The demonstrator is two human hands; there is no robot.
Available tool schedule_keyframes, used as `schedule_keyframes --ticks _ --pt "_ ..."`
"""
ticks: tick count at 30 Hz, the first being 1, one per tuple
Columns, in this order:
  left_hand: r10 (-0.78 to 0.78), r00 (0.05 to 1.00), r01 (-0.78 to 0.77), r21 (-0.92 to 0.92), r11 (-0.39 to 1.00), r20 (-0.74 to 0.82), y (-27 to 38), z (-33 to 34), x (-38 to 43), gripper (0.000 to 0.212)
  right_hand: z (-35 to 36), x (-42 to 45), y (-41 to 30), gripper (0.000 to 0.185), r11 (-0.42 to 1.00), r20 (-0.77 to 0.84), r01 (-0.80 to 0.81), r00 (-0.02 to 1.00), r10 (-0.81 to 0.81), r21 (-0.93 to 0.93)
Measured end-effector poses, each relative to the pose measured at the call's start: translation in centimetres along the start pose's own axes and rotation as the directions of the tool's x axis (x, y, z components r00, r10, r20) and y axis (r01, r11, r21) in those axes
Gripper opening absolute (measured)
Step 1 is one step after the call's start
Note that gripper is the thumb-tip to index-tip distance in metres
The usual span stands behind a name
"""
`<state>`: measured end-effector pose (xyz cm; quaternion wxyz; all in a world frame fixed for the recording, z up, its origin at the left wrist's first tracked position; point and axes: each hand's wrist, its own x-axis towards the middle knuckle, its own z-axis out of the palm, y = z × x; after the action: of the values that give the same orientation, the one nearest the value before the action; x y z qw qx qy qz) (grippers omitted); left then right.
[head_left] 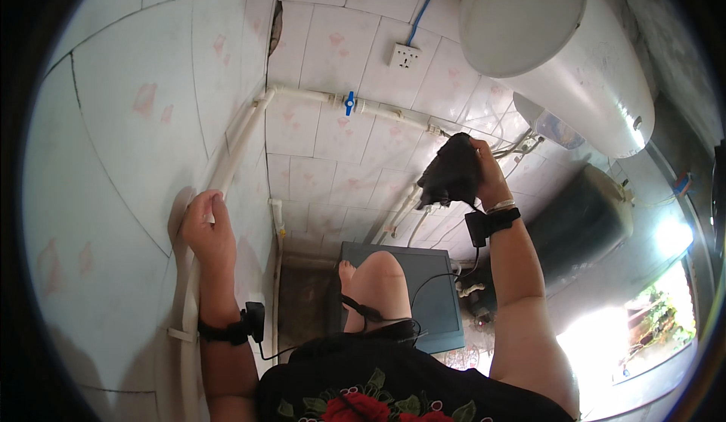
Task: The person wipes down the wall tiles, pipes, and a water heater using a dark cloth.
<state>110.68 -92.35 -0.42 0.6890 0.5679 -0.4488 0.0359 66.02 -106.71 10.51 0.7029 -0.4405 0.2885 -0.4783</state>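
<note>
My right hand [492,173] is raised ahead and to the right, with its fingers shut on a bunched black cloth [452,173]. Tiled wall and pipework lie behind the cloth. On the left, my left hand [210,226] is curled beside the wall, over a white plastic water pipe [241,130]. I cannot tell whether its fingers touch or grip the pipe. Each wrist wears a black strap with a small box: the left box [254,321] and the right box [478,230], both trailing thin black cables.
A white cylindrical water heater [567,53] hangs at upper right. A blue-handled valve [349,103] sits on the pipe below a wall socket [405,56]. A dark cylindrical tank [567,223] stands right. My bare knee [383,277] is above a grey-blue flat surface [434,303].
</note>
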Motion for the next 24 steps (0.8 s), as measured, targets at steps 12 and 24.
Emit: schedule_keyframes --ticks 12,24 --pt "0.125 0.990 -0.123 0.032 0.992 -0.071 0.1 -0.1 -0.1 0.008 -2.1 -2.1 3.5 0.034 0.883 -0.372 -0.111 0.925 -0.076 -0.457" --pt "0.088 0.995 -0.089 -0.022 0.996 -0.053 -0.2 -0.5 -0.1 0.007 5.5 -9.3 -6.3 0.040 0.582 -0.360 0.753 0.474 -0.804 -0.308"
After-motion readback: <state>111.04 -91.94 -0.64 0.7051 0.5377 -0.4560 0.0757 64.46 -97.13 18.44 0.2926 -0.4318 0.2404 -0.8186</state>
